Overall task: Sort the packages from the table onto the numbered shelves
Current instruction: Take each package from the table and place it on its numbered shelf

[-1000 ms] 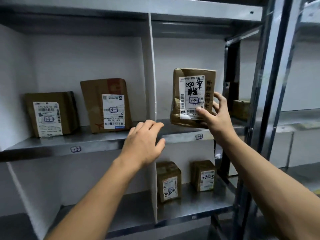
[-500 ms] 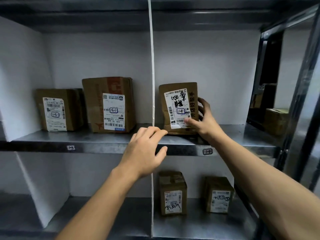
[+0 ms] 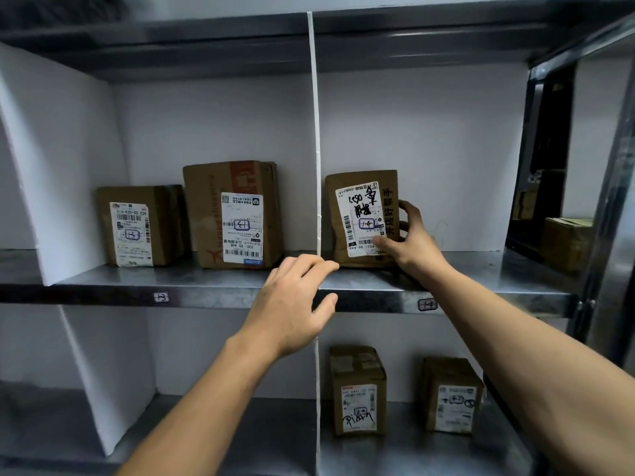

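Your right hand [image 3: 410, 247] has stood brown cardboard package [image 3: 360, 218] on steel shelf [image 3: 515, 269] beside white divider [image 3: 314, 132], still gripping it. Left hand [image 3: 292, 304] relaxed, empty. Placement nearly done.

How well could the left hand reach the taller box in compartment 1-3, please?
Probably yes: the left hand is open at the shelf edge, just below and right of the taller box. Nothing stands between them; the white divider is beside the box.

A thin white divider [image 3: 313, 132] stands upright before a white back wall [image 3: 429, 132], a steel post [image 3: 616, 235] rising at right
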Motion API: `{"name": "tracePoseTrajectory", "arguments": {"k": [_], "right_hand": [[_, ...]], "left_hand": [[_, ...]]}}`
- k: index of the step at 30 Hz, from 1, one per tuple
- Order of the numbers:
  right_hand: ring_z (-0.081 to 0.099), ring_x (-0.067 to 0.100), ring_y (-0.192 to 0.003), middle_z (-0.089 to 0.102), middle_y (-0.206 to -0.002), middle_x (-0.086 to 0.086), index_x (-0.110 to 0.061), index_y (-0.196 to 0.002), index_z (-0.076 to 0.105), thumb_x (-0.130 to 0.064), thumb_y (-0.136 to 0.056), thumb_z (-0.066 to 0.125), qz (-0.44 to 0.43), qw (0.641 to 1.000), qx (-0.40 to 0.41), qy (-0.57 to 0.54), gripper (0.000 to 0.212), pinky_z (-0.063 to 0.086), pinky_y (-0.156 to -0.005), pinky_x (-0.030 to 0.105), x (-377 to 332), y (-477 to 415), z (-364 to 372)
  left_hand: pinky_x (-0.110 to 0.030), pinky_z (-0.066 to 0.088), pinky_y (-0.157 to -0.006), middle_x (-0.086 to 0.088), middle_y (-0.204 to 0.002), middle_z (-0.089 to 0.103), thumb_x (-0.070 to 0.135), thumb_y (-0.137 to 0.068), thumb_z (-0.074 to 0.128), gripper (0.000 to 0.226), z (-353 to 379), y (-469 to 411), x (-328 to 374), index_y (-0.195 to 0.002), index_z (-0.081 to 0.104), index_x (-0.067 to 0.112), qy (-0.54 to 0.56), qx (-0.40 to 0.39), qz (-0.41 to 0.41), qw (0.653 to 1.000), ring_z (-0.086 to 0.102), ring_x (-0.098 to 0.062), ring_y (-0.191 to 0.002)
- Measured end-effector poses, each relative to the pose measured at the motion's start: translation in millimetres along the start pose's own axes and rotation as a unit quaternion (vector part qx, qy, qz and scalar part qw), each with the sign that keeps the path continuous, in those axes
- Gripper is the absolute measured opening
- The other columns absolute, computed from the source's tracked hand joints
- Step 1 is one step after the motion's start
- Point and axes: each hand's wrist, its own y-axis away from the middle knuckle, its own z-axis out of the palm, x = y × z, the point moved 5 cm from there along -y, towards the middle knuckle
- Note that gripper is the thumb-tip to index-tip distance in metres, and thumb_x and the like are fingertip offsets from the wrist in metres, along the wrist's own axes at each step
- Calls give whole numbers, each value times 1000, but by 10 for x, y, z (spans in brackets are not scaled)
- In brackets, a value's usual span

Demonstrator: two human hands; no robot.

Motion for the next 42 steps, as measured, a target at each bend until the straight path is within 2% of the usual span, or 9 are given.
{"name": "tracePoseTrajectory", "arguments": {"k": [5,10,16,22,24,28,32,37,42], "right_hand": [[48,31,-132,51,-143,14,-25,-152,26,-37,-88,73,38,996,45,67,79,41,-102,38,-71,138,-76],[48,30,-129,52,-140,13,-15,-143,46,-35,-96,60,-12,976,134,171,53,37,-107,40,-119,651,-256],[57,36,-110,60,-124,11,-15,-127,59,-42,-92,50,-35,904,159,396,45,51,-86,47,142,1821,-287],[58,34,-107,59,-119,7,-20,-124,58,-50,-89,40,146,838,59,523,49,51,-80,44,640,3326,-414],[59,33,-108,61,-120,7,-21,-124,59,-51,-88,38,206,815,40,539,50,51,-81,43,730,3863,-487],[62,33,-100,63,-113,7,-22,-114,62,-51,-85,39,321,760,18,564,47,50,-76,40,799,4888,-662],[60,33,-105,60,-119,7,-22,-118,57,-51,-87,44,434,710,-6,555,44,49,-77,40,817,5687,-846],[54,31,-113,55,-128,5,-26,-130,50,-50,-95,46,497,686,3,532,43,45,-86,40,864,6235,-1127],[51,32,-118,51,-133,5,-29,-142,39,-50,-97,43,544,690,17,477,50,44,-90,43,1192,6420,-1401]], "left_hand": [[-36,43,-99,10,-123,53,38,-87,51,46,-69,77,-24,-131,54,24,25,15,24,999,45,-12,-114],[-37,45,-96,6,-121,56,39,-87,48,46,98,241,44,-129,55,22,39,-9,78,996,49,-16,-111],[-37,48,-87,-1,-115,61,39,-82,48,48,507,585,309,-123,61,18,26,-57,165,984,54,-23,-106],[-40,48,-85,-1,-117,61,39,-84,53,45,1127,1134,794,-124,61,19,57,-162,245,954,57,-26,-107],[-40,48,-84,-1,-116,62,38,-84,57,44,1317,1388,1043,-124,61,19,80,-195,275,938,58,-26,-105],[-40,51,-78,-2,-112,63,43,-82,44,49,1623,1901,1637,-120,62,19,135,-264,325,898,60,-30,-100],[-42,49,-82,-3,-115,62,39,-82,53,47,1790,2282,2221,-123,60,19,171,-303,374,859,58,-31,-102],[-40,44,-90,1,-128,55,39,-90,53,46,2061,2566,2900,-133,52,23,193,-354,419,814,51,-26,-114],[-41,42,-98,3,-137,49,42,-93,47,49,2528,2654,3455,-139,45,26,185,-389,414,802,47,-25,-119]]}}
